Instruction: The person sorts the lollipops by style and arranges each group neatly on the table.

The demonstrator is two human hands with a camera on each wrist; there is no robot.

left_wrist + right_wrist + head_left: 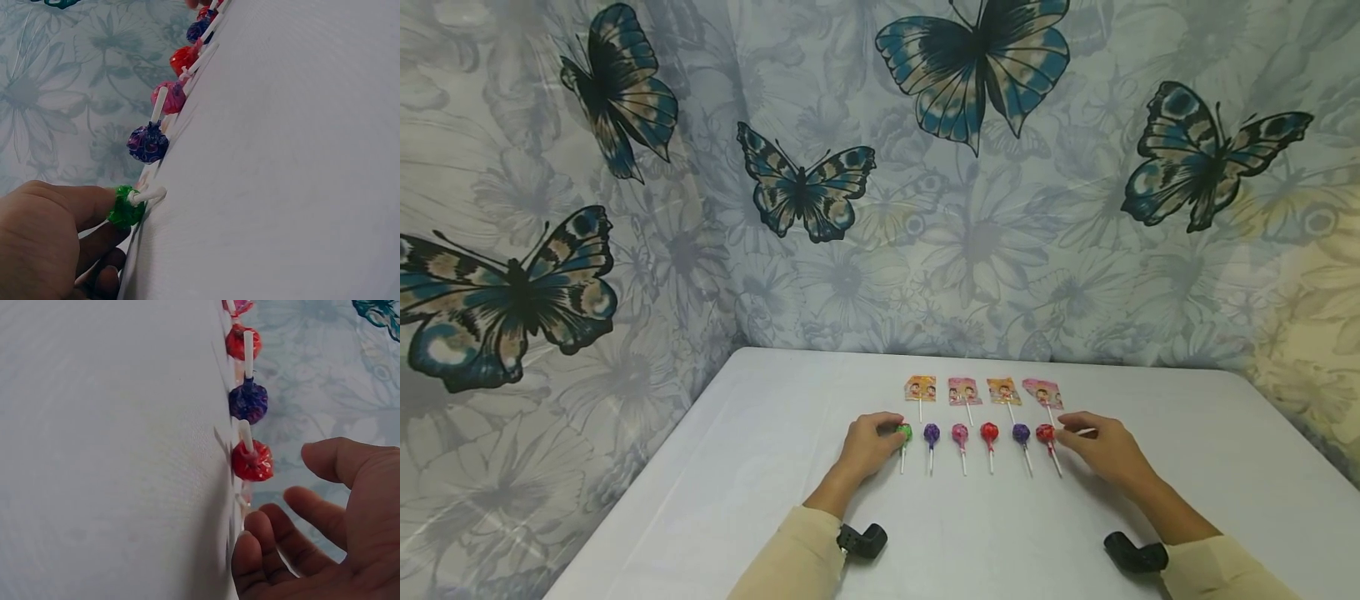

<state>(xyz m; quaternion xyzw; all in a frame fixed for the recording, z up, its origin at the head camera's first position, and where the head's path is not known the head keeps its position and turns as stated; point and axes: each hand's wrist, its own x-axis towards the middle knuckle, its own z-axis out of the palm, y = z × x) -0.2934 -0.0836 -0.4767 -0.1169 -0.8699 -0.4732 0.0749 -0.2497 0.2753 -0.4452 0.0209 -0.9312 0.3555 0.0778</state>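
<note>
At the left end of a row of round lollipops, my left hand pinches the green lollipop between thumb and finger. Its white stick points toward me. Beside it lies a purple lollipop, followed by a pink lollipop, a red lollipop and another purple lollipop. My right hand is at the right end, next to the last red lollipop. In the right wrist view its thumb and loosely bent fingers are apart, with nothing between them.
Behind the row lie several flat wrapped lollipops, among them an orange one at the left and a pink one at the right. The white table meets a butterfly-patterned cloth backdrop at the back and left.
</note>
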